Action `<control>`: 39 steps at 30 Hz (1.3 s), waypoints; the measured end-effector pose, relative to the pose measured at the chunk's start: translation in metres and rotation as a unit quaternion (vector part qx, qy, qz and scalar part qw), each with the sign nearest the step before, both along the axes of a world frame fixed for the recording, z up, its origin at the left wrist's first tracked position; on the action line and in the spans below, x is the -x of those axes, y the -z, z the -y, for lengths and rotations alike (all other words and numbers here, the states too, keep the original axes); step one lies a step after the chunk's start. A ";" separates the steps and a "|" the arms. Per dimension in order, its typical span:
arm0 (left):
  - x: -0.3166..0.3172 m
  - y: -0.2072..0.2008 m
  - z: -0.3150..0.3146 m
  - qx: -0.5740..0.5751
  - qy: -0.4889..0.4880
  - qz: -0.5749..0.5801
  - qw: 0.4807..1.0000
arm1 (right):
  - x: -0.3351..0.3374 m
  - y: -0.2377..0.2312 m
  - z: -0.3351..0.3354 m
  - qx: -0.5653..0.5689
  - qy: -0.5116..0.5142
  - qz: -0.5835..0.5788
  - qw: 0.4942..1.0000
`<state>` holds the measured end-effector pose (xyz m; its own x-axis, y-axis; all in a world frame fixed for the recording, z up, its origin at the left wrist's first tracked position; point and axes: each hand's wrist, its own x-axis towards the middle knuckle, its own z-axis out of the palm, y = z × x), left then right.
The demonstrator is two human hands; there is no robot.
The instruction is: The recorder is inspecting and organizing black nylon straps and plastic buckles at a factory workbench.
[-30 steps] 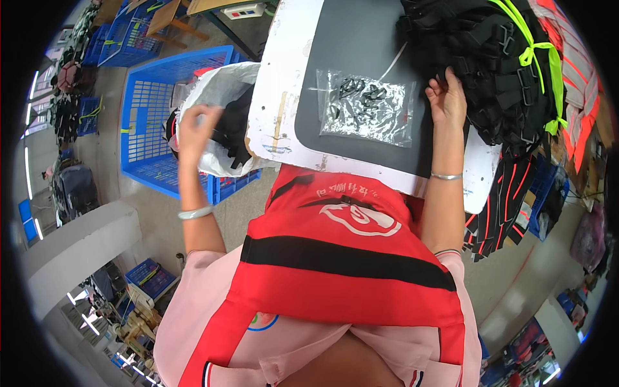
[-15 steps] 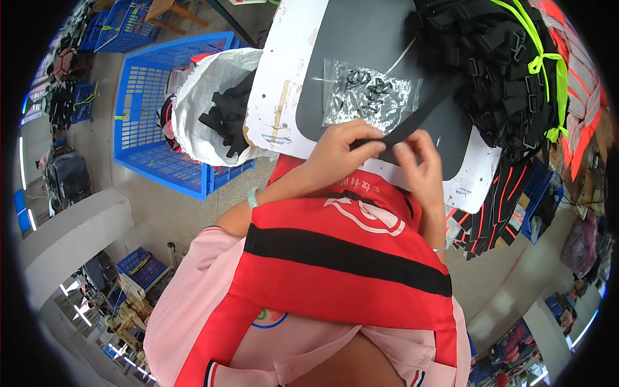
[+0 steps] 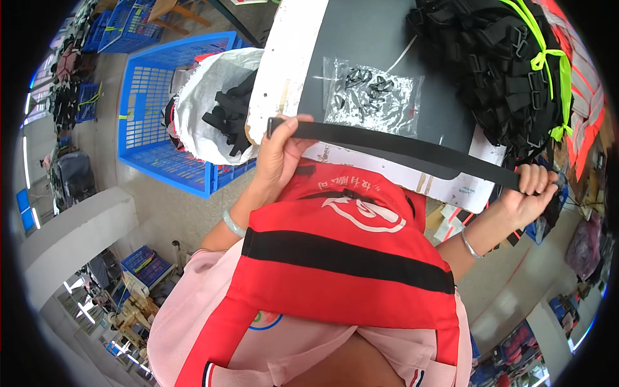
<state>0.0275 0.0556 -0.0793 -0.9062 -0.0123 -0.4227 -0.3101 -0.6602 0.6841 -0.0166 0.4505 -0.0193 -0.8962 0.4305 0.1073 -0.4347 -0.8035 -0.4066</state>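
Observation:
A black webbing strap is stretched between my two hands, across the near edge of the table. My left hand pinches its left end, where a small dark buckle seems to sit by the thumb. Out to the right, my right hand has its fingers wrapped round the other end. Beyond the strap lies a clear plastic bag of small black parts. A big pile of black straps with buckles is heaped at the right, tied with a neon yellow band.
Left of the white-edged table stands a blue plastic crate. Inside it is a white woven sack holding black straps. Grey and orange striped pieces lie beyond the pile at the far right.
My hands were close together over the strap near the plastic bag. They have moved far apart, left and right, and the strap is now drawn out straight between them.

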 end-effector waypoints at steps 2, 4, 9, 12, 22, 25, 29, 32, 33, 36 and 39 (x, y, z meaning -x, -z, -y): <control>0.012 -0.018 -0.014 -0.018 -0.121 0.037 0.992 | -0.004 0.014 0.010 -0.101 0.056 0.108 0.987; 0.027 -0.015 -0.011 -0.058 -0.152 0.047 0.986 | -0.007 0.006 0.039 -0.180 0.036 0.228 0.956; 0.060 -0.025 -0.013 -0.068 -0.131 -0.012 0.989 | -0.017 0.029 0.057 -0.195 -0.058 0.282 0.938; 0.066 -0.012 -0.029 0.292 0.149 0.005 0.945 | -0.017 0.034 0.062 -0.203 -0.061 0.278 0.937; 0.078 0.041 -0.063 0.705 0.303 -0.177 0.617 | 0.005 0.093 0.154 -0.765 -0.132 0.174 0.606; 0.082 0.037 -0.065 0.687 0.323 -0.170 0.628 | 0.002 0.110 0.159 -0.781 -0.123 0.161 0.590; 0.078 0.040 -0.062 0.469 0.263 -0.046 0.842 | 0.002 0.109 0.157 -0.754 -0.125 0.163 0.624; 0.076 0.038 -0.059 0.312 0.227 0.006 0.923 | 0.002 0.097 0.156 -0.718 -0.135 0.183 0.658; 0.076 0.036 -0.057 0.299 0.246 -0.004 0.922 | 0.001 0.093 0.157 -0.726 -0.116 0.176 0.655; 0.074 0.027 -0.059 0.250 0.263 0.025 0.931 | 0.001 0.087 0.161 -0.748 -0.083 0.155 0.640; 0.074 0.025 -0.058 0.240 0.258 0.036 0.935 | 0.002 0.084 0.162 -0.772 -0.060 0.128 0.620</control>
<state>-0.0467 0.1140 -0.1040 -0.8128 0.2146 -0.5416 -0.5599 -0.0310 0.8280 -0.0182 0.2885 -0.1036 -0.9844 -0.0797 0.1565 -0.1725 0.6083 -0.7747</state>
